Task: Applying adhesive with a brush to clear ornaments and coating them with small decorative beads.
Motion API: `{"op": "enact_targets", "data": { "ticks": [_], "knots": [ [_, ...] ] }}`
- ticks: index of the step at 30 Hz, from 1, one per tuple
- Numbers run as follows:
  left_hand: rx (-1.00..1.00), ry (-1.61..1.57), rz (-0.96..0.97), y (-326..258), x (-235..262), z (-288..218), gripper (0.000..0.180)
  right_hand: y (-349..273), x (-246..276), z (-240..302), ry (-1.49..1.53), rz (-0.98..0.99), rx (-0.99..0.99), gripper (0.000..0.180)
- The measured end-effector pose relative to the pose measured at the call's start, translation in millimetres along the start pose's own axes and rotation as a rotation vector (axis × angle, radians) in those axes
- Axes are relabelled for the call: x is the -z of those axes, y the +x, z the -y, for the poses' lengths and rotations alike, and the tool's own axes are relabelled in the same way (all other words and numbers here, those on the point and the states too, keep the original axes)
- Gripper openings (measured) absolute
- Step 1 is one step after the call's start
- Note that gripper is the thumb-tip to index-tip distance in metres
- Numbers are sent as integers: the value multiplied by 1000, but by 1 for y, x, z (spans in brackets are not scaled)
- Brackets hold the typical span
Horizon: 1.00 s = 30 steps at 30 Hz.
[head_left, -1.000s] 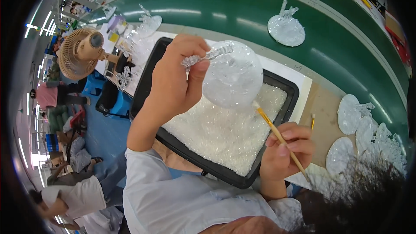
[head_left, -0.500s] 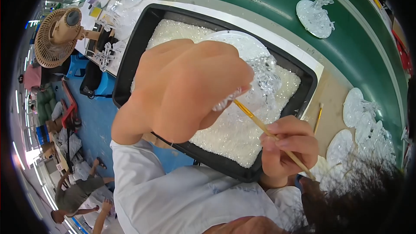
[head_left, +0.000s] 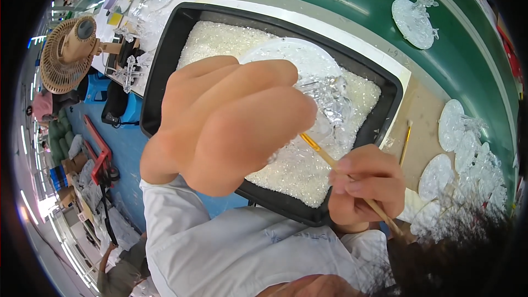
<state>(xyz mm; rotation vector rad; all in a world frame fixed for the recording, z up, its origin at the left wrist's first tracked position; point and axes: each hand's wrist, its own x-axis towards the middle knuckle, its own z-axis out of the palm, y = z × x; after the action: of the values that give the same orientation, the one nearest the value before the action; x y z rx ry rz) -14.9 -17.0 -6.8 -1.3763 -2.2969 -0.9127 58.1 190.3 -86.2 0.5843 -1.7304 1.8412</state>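
Right grip (head_left: 367, 186) pinches a brush (head_left: 323, 154) beside a clear ornament (head_left: 335, 103) over a black tray (head_left: 165, 63).
Left grip (head_left: 236, 124) blocks part of the ornament, its hold hidden; fan (head_left: 69, 49) at left, more ornaments (head_left: 452, 126) at right.

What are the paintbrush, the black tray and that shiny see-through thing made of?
The paintbrush handle looks like smooth wood, pale and tan; its golden band looks like shiny metal. The black tray seems to be plastic: dull, with rounded corners. The shiny see-through thing is glossy with bright glints, probably clear plastic, though glass is possible.
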Motion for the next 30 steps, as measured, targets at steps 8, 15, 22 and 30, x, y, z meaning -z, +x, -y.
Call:
{"op": "enact_targets", "data": {
  "ticks": [8, 15, 22, 30],
  "knots": [
    [-18, 4, 2, 0, 0, 2, 66, -3, 5, -2, -74, 31, 47, 22],
    [-14, -8, 17, 0, 3, -4, 64, 2, 3, 0, -47, 101, 45, 29],
    [2, 0, 12, 0, 0, -3, 62, 8, -3, 0, -53, 180, 59, 34],
    [17, 11, 0, 4, -7, 4, 59, 9, 3, 2, -14, 218, 49, 34]
  ]
}}
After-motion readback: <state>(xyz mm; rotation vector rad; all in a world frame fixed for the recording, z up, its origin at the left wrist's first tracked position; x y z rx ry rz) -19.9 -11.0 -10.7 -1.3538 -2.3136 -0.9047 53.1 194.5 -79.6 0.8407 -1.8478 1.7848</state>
